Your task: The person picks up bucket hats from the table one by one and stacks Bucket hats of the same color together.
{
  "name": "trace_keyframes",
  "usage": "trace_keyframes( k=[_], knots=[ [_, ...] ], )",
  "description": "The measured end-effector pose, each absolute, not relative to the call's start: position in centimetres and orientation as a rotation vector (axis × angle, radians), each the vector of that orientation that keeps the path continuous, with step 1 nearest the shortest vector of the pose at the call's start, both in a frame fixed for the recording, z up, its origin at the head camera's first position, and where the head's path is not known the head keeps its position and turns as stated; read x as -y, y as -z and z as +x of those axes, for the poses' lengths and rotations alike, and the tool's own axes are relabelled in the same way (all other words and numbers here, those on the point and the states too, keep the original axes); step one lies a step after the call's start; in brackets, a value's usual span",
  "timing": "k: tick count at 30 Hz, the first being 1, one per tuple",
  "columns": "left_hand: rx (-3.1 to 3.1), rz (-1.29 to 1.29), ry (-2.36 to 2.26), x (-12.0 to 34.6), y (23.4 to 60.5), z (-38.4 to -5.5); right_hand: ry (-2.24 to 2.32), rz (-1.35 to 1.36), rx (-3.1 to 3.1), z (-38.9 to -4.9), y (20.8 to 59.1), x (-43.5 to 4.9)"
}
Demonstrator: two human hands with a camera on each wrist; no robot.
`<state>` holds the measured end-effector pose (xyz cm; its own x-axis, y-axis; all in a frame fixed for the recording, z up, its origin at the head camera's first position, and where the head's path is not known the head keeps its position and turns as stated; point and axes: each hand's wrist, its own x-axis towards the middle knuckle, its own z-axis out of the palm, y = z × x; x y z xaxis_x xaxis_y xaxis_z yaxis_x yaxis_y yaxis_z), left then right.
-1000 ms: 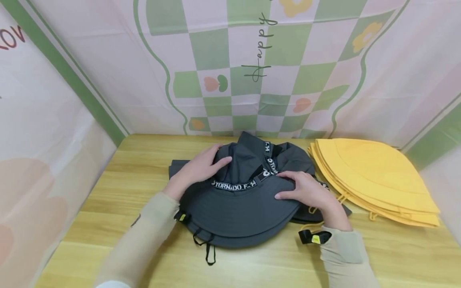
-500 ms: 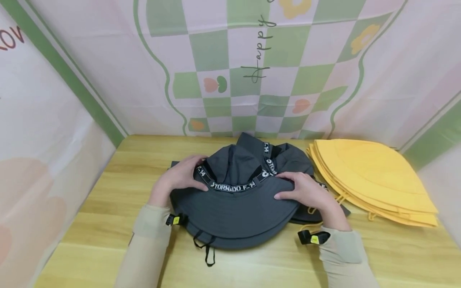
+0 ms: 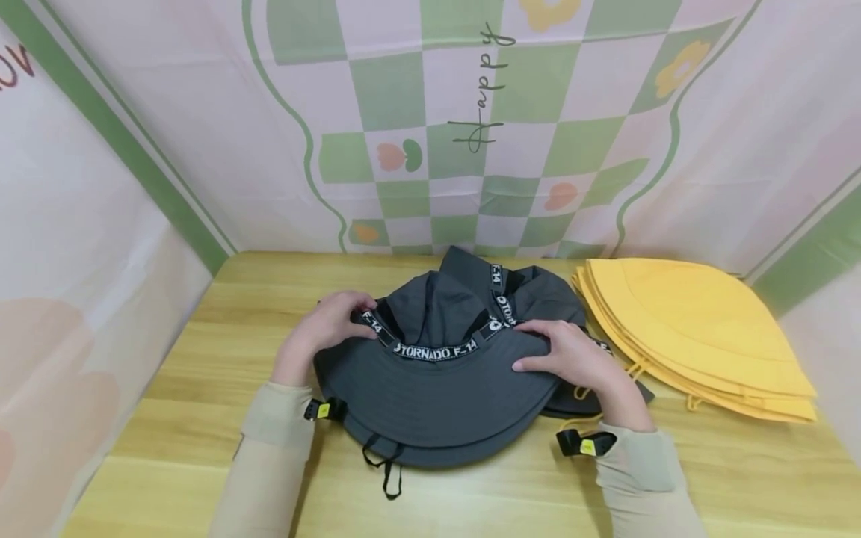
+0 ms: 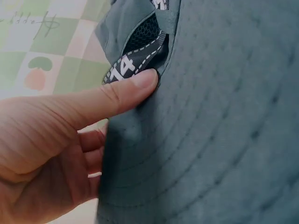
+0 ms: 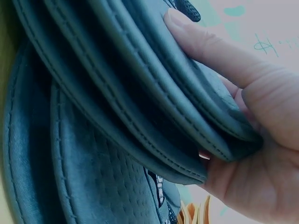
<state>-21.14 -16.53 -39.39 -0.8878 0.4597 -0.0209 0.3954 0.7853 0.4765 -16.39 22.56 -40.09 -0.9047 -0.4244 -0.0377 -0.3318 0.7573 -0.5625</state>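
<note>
A dark grey bucket hat, its brim folded over and its band lettered "TORNADO F-14", lies on the table in the head view. At the left end of its brim, my left hand grips the fabric. The left wrist view shows that thumb on the top layer beside the band, with the other fingers partly hidden behind the edge. My right hand holds the folded brim at the other end. Layered brim edges run into that palm in the right wrist view, the thumb lying on top.
More dark grey hat fabric lies behind and to the right, partly covered. A stack of folded yellow hats with yellow cords sits on the right of the wooden table. A printed cloth hangs behind the table.
My left hand has come off the crown, moved left and toward me, and now grips the brim's left end beside the band. The right hand stays where it was.
</note>
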Motion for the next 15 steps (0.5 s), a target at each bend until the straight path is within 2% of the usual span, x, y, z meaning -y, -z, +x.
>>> trace_keyframes(
  k=[15],
  knots=[
    [-2.804, 0.693, -0.709, 16.27, 40.15, -21.2, 0.854, -0.626, -2.821, -16.52, 40.21, -22.82]
  ],
)
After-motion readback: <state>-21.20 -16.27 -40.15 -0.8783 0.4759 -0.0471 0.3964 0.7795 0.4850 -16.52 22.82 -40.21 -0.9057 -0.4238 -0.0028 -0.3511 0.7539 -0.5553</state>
